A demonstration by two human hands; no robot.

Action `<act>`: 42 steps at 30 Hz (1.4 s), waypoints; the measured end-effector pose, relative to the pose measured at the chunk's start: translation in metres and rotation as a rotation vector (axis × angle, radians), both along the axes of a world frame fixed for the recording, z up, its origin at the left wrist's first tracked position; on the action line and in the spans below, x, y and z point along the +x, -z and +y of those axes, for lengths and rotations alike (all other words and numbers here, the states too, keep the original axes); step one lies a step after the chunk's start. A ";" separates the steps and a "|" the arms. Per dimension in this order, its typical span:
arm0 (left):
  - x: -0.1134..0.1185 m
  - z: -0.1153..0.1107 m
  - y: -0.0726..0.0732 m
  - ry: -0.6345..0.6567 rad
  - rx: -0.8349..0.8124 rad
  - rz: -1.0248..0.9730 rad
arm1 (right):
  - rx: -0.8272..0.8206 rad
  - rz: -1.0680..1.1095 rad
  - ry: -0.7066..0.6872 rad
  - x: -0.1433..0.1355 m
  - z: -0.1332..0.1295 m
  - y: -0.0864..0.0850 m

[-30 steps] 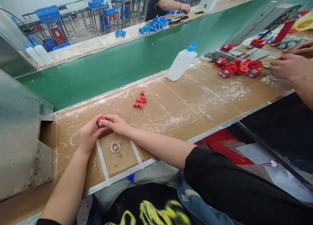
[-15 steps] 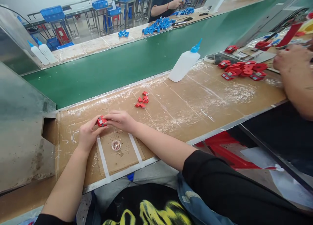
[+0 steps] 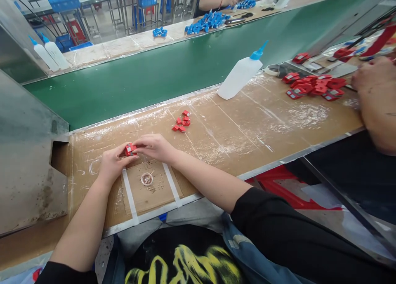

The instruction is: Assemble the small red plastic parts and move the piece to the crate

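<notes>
Between both hands, a little above the cardboard-covered bench, is a small red toy car body [image 3: 130,149] with grey and white patches. My left hand [image 3: 113,162] grips it from the left, thumb below and fingers above. The fingers of my right hand [image 3: 156,147] pinch its right side from above. Just below the hands a small round dish [image 3: 146,179] of dark paste, with a thin stick in it, sits on a taped cardboard patch [image 3: 147,201]. Several small red pieces [image 3: 182,122] lie in a loose group beyond my right hand.
A white squeeze bottle [image 3: 239,78] with a blue nozzle stands tilted in view behind the red pieces. To the right are a heap of red parts [image 3: 315,86] and another person's arm [image 3: 375,98]. A metal housing [image 3: 31,160] borders the left side; a green belt [image 3: 148,78] runs behind.
The view has shifted slightly. Both hands stay on the red toy car body, which looks slightly turned, and my right fingers have moved a little over its right side.
</notes>
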State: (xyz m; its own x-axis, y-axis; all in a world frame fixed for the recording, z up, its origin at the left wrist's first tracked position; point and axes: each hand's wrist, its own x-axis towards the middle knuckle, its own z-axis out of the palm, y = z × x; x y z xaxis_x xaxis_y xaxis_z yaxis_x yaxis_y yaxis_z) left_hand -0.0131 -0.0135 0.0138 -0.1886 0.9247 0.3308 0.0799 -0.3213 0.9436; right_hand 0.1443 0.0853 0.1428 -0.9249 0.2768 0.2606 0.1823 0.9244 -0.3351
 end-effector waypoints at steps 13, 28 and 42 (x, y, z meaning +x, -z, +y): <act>0.010 0.004 0.001 0.203 -0.176 -0.693 | 0.112 0.073 -0.065 0.000 0.002 0.005; 0.023 0.004 -0.011 0.191 0.006 -0.635 | -0.635 -0.297 0.115 0.002 0.008 0.002; 0.033 -0.003 -0.025 0.056 0.078 -0.532 | -0.548 -0.099 0.090 0.006 -0.011 -0.008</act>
